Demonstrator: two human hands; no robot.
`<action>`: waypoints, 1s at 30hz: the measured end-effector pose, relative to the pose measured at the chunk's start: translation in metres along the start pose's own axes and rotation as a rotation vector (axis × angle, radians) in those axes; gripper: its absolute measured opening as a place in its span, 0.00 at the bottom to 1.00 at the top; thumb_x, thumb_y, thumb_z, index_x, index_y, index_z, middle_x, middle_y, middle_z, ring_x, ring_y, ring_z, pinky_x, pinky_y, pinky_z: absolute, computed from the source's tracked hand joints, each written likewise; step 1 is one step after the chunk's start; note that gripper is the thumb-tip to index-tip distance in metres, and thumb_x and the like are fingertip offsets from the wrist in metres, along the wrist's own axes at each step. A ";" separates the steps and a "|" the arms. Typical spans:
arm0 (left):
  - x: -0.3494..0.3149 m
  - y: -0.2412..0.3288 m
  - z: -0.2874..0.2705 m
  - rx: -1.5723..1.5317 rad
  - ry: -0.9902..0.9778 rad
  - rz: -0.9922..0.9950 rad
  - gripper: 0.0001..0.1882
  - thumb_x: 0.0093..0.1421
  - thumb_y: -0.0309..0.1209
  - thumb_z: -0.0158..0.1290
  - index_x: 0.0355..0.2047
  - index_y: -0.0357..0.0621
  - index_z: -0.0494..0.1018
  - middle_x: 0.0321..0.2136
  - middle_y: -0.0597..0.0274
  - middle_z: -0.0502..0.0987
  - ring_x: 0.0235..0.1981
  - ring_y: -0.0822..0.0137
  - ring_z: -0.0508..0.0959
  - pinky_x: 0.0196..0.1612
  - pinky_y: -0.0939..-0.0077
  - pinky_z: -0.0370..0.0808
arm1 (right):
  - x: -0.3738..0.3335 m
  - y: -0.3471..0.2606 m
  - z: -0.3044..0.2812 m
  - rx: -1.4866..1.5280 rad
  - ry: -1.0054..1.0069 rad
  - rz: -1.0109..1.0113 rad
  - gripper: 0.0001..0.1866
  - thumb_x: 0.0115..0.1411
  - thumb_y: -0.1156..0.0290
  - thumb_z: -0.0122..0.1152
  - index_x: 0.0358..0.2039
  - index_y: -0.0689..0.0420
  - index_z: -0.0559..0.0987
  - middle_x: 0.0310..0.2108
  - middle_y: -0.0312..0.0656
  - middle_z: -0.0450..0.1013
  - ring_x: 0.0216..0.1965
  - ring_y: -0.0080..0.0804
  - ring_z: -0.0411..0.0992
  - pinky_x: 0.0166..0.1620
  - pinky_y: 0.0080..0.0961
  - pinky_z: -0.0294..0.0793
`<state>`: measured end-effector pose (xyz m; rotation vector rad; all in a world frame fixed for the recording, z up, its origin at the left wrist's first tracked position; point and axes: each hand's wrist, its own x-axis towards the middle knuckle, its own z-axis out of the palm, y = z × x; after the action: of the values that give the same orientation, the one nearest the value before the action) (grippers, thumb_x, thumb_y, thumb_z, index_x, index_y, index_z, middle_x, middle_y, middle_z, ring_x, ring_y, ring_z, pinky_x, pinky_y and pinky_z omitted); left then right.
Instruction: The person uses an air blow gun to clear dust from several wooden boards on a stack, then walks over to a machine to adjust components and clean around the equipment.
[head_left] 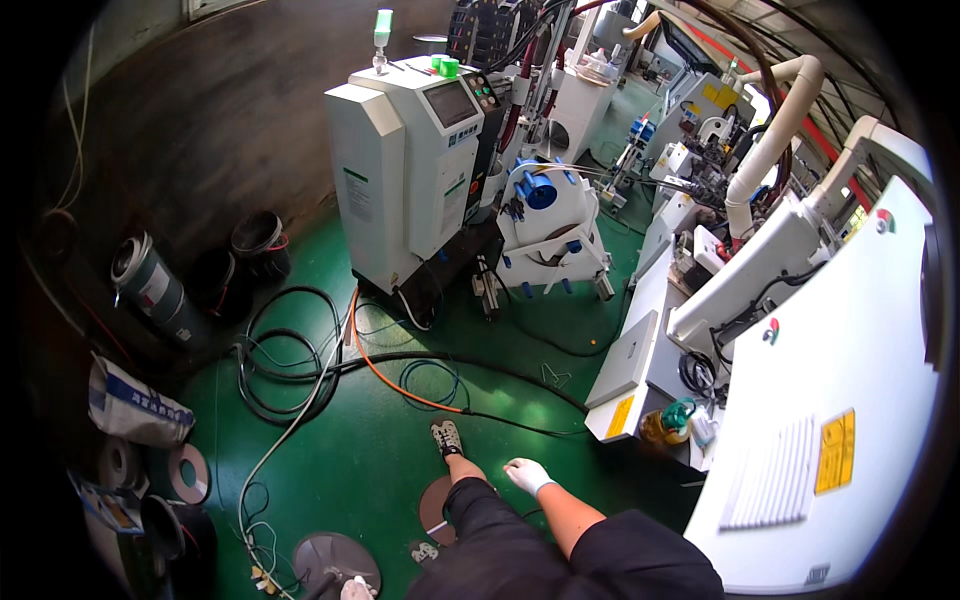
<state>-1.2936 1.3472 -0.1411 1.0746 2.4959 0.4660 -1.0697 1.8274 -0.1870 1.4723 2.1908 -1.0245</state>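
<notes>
My right hand (527, 475), in a white glove, hangs in the air over the green floor. Its fingers are loosely bent and nothing shows in them. Only part of my left hand (357, 590) comes in at the lower edge, also pale like a glove. It appears in front of a dark round disc (330, 555); whether it touches the disc or holds anything is hidden. A brown disc (433, 505) lies beside my legs. Ahead stands a light grey machine cabinet (370, 190) with a screen (452, 102) and a button panel.
Black hoses (290, 400) and an orange hose (385, 372) cross the floor ahead. A white wheeled unit with a blue-capped port (540, 190) stands beside the cabinet. Long white machinery (780, 430) lines the right. Buckets (262, 245) and a printed sack (140, 405) sit left.
</notes>
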 end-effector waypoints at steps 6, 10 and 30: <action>0.072 -0.081 0.034 -0.131 -0.146 -0.112 0.19 0.63 0.39 0.52 0.43 0.34 0.74 0.38 0.46 0.79 0.44 0.49 0.78 0.52 0.59 0.73 | 0.139 0.087 0.020 -0.073 0.072 0.103 0.22 0.64 0.53 0.45 0.41 0.54 0.83 0.43 0.49 0.78 0.48 0.48 0.75 0.54 0.37 0.72; 0.157 -0.013 -0.076 -0.259 -0.562 -0.719 0.22 0.63 0.45 0.50 0.45 0.37 0.76 0.46 0.44 0.77 0.50 0.48 0.76 0.56 0.63 0.70 | 0.203 0.065 0.028 0.342 -0.003 0.036 0.14 0.61 0.64 0.53 0.35 0.60 0.81 0.26 0.41 0.77 0.27 0.29 0.73 0.34 0.26 0.73; 0.555 -0.186 -0.158 -0.113 -0.355 -0.325 0.19 0.63 0.37 0.39 0.32 0.37 0.77 0.35 0.40 0.78 0.39 0.42 0.77 0.44 0.52 0.73 | 0.496 -0.593 -0.180 0.112 -0.117 -0.403 0.18 0.62 0.61 0.56 0.49 0.58 0.78 0.46 0.50 0.77 0.50 0.45 0.74 0.55 0.33 0.70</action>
<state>-1.8340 1.6154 -0.2038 0.6268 2.2373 0.2864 -1.7880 2.1612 -0.1308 0.9983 2.4315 -1.3413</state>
